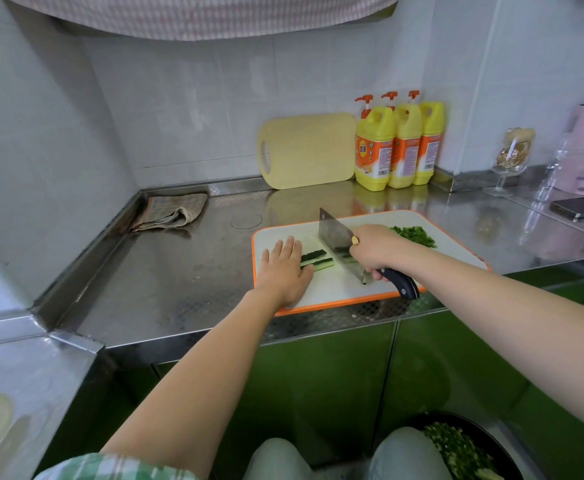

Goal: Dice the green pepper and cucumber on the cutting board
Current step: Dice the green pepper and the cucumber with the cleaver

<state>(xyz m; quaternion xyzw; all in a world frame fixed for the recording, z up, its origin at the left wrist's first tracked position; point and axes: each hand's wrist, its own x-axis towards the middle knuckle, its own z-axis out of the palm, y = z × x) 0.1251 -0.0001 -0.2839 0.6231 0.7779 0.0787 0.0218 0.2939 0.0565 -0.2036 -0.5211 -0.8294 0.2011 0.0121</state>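
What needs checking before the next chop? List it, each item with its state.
1. Cucumber strips lie on the cutting board: ok.
2. Right hand grips the cleaver by its handle: ok.
3. Left hand presses the strips down: ok.
4. Left fingers tucked back: not ok, they lie straight.
5. Gap between left hand and cleaver: ok, bare strip shows between them.
6. Diced pepper out of the cleaver's path: ok, it sits at the board's far right.
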